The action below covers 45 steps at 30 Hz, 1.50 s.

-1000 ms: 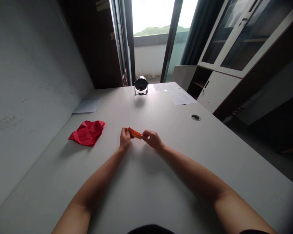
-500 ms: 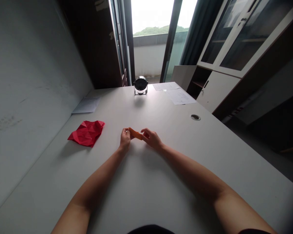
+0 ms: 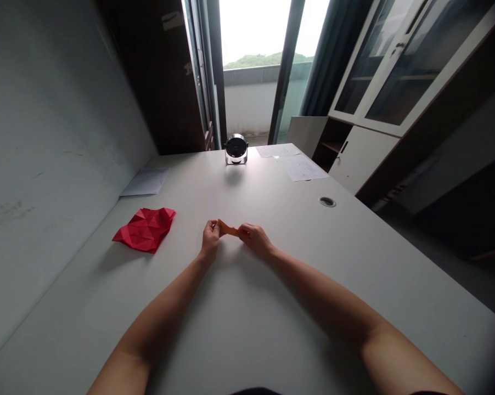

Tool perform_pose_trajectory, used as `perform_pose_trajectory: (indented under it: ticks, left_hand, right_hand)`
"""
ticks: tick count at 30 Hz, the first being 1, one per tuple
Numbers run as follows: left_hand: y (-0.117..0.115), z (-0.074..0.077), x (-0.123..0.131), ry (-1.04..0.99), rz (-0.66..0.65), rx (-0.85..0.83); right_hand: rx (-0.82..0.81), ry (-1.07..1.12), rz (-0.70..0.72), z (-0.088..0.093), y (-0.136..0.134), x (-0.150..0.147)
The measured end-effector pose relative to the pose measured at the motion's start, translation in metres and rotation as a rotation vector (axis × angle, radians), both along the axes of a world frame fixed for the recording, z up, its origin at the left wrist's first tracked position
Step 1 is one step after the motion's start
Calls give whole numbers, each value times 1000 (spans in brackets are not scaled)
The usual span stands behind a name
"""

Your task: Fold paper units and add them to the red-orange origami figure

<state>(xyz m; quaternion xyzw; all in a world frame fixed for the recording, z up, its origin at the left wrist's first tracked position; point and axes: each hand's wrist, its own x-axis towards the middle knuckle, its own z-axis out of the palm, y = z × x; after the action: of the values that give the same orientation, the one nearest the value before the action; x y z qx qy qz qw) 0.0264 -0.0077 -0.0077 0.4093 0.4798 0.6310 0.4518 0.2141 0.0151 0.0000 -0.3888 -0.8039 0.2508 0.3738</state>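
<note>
A small piece of folded orange paper (image 3: 230,230) is stretched between my two hands, just above the white table. My left hand (image 3: 211,235) pinches its left end, with the thumb towards the middle. On the other end, my right hand (image 3: 251,236) is closed with its fingers curled in. The parts of the paper inside the fingers are hidden. Left of my hands lies a creased sheet of red paper (image 3: 146,229), partly raised off the table, apart from both hands.
At the table's (image 3: 214,307) far edge stands a small round black fan-like device (image 3: 236,149). Printed sheets (image 3: 301,167) lie to its right, and a pale paper stack (image 3: 144,181) by the left wall. A round cable hole (image 3: 327,202) is at right.
The fingers of my right hand have closed onto the orange paper's right end, where they were more raised and spread. The view has tipped slightly, so everything sits a little lower.
</note>
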Motion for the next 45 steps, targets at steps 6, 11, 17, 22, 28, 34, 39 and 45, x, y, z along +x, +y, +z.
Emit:
perform_pose_trajectory:
  ticks: [6, 11, 17, 22, 28, 34, 39, 45]
  left_hand:
    - [-3, 3, -4, 198, -88, 70]
    - [-4, -1, -5, 396, -133, 83]
    - [-8, 3, -5, 438, -156, 107]
    - [-10, 8, -4, 479, -142, 125]
    - [-14, 14, -10, 709, -132, 206]
    - [-17, 14, -12, 860, -134, 221]
    - [-17, 13, -12, 887, -126, 210]
    - [-16, 16, -20, 878, -140, 180]
  right_hand:
    - [-50, 24, -18, -4, 3, 2]
    - [-62, 43, -8, -7, 6, 1]
    - [-5, -49, 47, -5, 4, 1]
    - [27, -102, 39, -4, 4, 2]
    - [97, -158, 14, -8, 4, -1]
    - [130, -201, 28, -12, 5, -4]
    - [126, -198, 40, -13, 9, -3]
    - [125, -223, 32, -14, 10, -2]
